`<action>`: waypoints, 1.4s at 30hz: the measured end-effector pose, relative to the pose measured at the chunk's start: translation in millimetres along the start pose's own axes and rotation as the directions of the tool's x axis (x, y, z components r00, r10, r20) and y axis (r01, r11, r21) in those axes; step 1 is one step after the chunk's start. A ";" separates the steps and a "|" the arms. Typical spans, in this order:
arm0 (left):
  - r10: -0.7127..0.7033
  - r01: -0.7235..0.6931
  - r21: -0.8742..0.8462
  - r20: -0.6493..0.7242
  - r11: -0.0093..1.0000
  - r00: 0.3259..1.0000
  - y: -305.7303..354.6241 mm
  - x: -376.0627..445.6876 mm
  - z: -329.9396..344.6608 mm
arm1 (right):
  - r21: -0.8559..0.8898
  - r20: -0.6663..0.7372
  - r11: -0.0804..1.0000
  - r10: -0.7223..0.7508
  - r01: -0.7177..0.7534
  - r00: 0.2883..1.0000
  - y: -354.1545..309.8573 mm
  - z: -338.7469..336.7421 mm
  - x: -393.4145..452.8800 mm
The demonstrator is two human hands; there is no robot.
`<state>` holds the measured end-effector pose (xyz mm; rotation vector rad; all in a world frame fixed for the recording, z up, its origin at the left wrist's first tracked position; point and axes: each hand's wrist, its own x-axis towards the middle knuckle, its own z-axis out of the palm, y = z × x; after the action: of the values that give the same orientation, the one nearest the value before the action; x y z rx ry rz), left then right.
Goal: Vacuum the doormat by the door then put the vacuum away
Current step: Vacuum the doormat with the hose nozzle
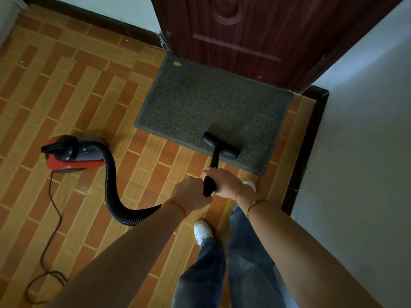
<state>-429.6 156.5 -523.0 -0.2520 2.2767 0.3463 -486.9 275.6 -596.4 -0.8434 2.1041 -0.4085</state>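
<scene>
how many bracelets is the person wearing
3: a red string bracelet on the left wrist, a thin gold chain and a gold bangle on the right wrist. None look hidden.

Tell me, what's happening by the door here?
A person is vacuuming the grey doormat in front of the dark red door. Both hands grip the black wand: the left hand low on the handle, the right hand just ahead of it. The floor nozzle sits on the mat's near edge. The red canister rests on the tiled floor to the left, joined by a black hose. A small yellow speck lies at the mat's far corner.
</scene>
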 end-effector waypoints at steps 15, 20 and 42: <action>0.026 -0.026 -0.006 -0.019 1.000 0.999 41.4 42.9 -15.8 | 0.001 -0.061 1.000 0.028 -0.028 0.998 56.3 -21.9 13.8; 0.039 -0.039 -0.020 -0.047 0.999 0.998 69.2 73.7 -41.2 | -0.018 -0.069 0.999 0.027 -0.028 0.997 88.2 -60.7 25.9; 0.031 -0.034 -0.053 -0.061 0.998 0.998 181.0 214.2 -148.9 | -0.066 -0.020 0.997 0.029 -0.031 0.999 220.7 -218.0 80.3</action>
<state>-726.5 263.6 -557.8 -0.2561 2.3353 0.4223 -788.4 379.5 -627.6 -0.8481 2.1549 -0.3337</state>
